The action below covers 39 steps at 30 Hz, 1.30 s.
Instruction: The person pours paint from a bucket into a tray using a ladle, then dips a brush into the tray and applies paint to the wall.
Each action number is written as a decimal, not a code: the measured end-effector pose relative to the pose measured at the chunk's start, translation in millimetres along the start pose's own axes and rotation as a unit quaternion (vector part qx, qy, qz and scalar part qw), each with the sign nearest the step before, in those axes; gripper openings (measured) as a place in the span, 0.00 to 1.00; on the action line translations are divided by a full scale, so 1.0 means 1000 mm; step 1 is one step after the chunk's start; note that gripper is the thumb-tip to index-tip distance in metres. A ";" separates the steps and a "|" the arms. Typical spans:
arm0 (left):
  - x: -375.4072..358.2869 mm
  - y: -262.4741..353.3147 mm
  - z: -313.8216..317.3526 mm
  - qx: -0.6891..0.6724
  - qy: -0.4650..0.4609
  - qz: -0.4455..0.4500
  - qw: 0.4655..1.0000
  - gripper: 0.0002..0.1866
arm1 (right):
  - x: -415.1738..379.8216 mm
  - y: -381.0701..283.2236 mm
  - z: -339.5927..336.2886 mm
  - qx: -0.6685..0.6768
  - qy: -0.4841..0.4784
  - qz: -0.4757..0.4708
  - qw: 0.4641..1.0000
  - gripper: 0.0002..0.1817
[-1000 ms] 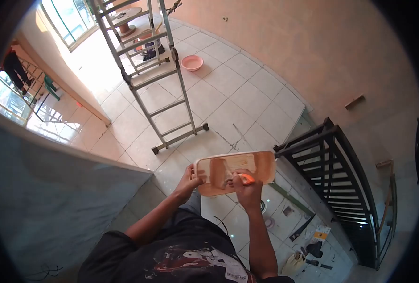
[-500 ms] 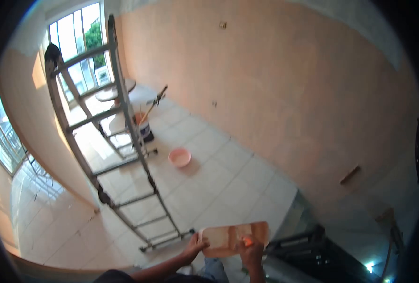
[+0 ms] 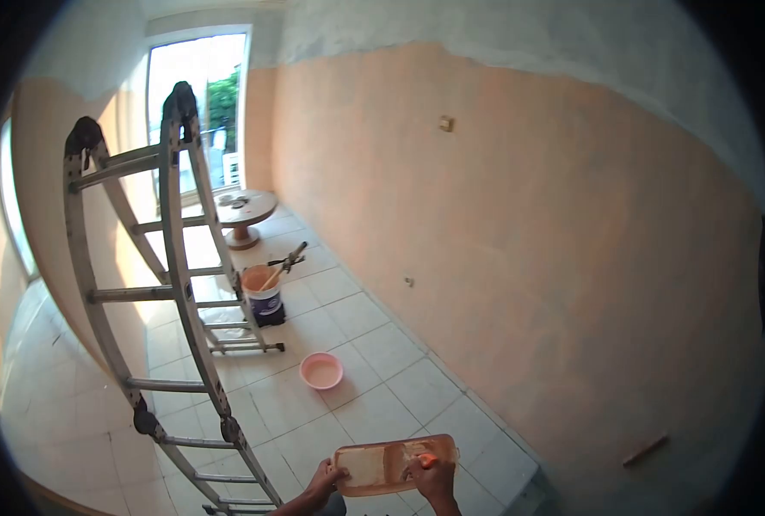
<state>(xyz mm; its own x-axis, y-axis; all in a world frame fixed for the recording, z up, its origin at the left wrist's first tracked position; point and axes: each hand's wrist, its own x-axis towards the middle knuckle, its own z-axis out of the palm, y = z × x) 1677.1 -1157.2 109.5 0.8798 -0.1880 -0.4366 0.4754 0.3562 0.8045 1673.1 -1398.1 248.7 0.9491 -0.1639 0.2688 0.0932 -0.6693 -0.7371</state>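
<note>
A shallow rectangular paint tray [image 3: 363, 469], with wet peach paint smeared inside, is held in front of me at the bottom of the view. My left hand [image 3: 322, 482] grips its left end, thumb over the rim. Over the right half of the tray, my right hand [image 3: 435, 487] is closed around an orange-handled tool [image 3: 428, 461]. The tool's working end is hidden by the hand and too small to make out, so its exact kind does not show.
An aluminium folding ladder [image 3: 172, 249] stands at left. Beyond it are a paint bucket [image 3: 265, 303] with sticks in it and a round table [image 3: 258, 206]. A pink basin [image 3: 321, 371] sits on the tiled floor. The half-painted wall [image 3: 529, 241] runs along the right.
My view has tilted up, so the ladder, bucket and basin appear lower and more of the upper wall shows. Both hands still hold the tray and tool.
</note>
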 end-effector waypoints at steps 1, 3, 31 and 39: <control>0.011 0.008 0.005 -0.016 0.008 0.001 1.000 0.30 | 0.018 0.011 0.005 0.005 -0.019 -0.009 1.000 0.12; 0.036 0.025 0.010 -0.036 0.024 0.008 0.999 0.30 | 0.056 0.028 0.015 0.024 -0.047 0.055 0.997 0.13; 0.479 0.216 0.075 -0.087 0.088 0.036 0.992 0.38 | 0.587 0.140 0.120 0.101 -0.066 0.083 0.989 0.12; 0.555 0.284 0.125 -0.188 0.178 0.104 0.960 0.36 | 0.765 0.147 0.155 0.074 -0.185 0.019 0.980 0.11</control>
<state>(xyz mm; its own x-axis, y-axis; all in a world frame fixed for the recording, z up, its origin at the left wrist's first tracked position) 2300.6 -1274.2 146.3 0.8662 0.2244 -0.4464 0.1955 0.6701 0.7161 2459.1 -1509.2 250.0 0.9942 0.1059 0.0171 0.0730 -0.5507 -0.8315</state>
